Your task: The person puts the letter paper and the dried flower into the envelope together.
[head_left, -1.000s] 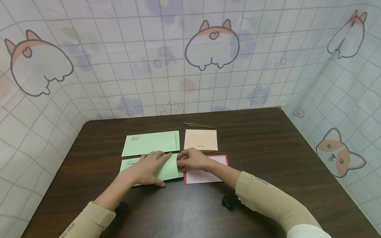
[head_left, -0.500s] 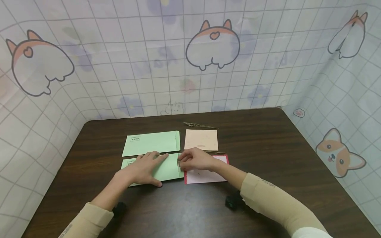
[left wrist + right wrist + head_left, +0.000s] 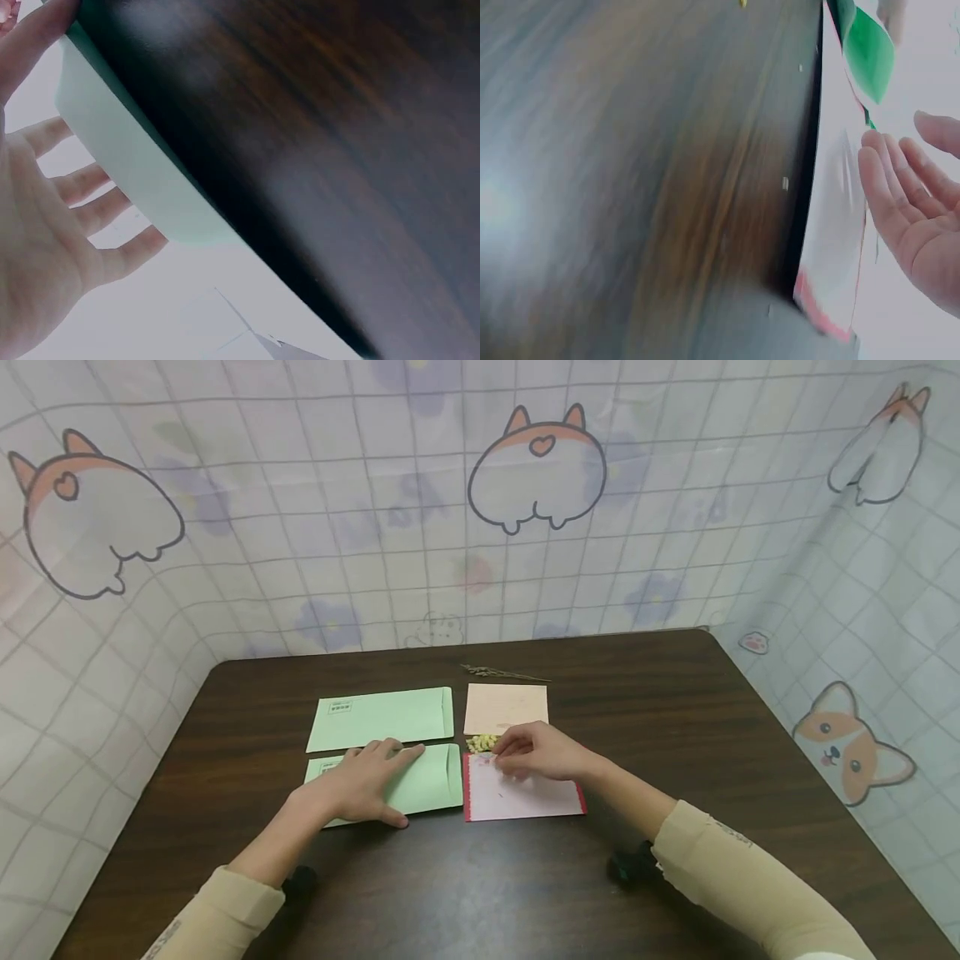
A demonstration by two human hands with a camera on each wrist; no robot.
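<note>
My left hand [image 3: 367,785] rests with spread fingers on the nearer green envelope [image 3: 435,781], whose right end gapes a little. In the left wrist view, the envelope [image 3: 127,157] lies under the fingers and thumb. My right hand [image 3: 543,752] is over the upper left part of a pale pink card [image 3: 517,797] with red edging. The right wrist view shows its fingers [image 3: 911,172] loosely bent, the thumb apart and nothing between them; whether they touch the card [image 3: 836,187] is unclear. Just behind the card lies a yellow dried flower sprig [image 3: 482,743], partly hidden by the right hand.
A second green envelope [image 3: 382,720] lies behind the first. To its right is a peach card [image 3: 506,708], with a dried grass sprig [image 3: 502,673] behind it. The dark wooden table [image 3: 637,710] meets a patterned curtain [image 3: 337,527] at the back.
My right hand has moved right, from the nearer envelope's mouth to over the pink card. The card has shifted slightly right, and the yellow flower heads have come into view. The left hand stays put.
</note>
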